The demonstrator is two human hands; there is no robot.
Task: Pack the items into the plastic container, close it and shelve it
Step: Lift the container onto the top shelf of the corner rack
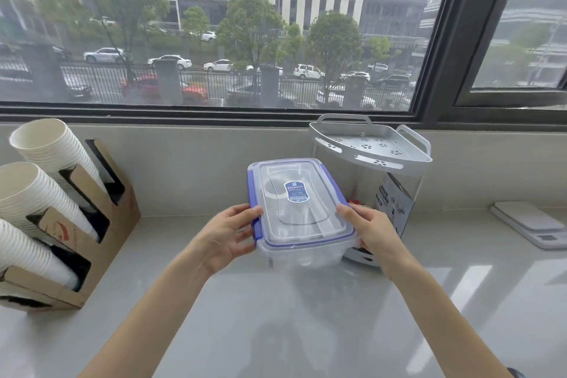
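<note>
A clear plastic container (302,250) with a blue-rimmed lid and a blue label is held up above the grey counter, lid on and side clips down. My left hand (225,235) grips its left side, thumb on the lid edge. My right hand (369,232) grips its right side. Pale items show faintly through the lid; I cannot tell what they are. A white two-tier corner shelf (371,149) stands just behind and to the right of the container, its top tier bare.
A cardboard holder (101,224) with several stacks of white paper cups sits at the left. A white kitchen scale (534,227) lies at the far right. Packets stand on the shelf's lower level. A window sill and wall run behind the counter (276,316).
</note>
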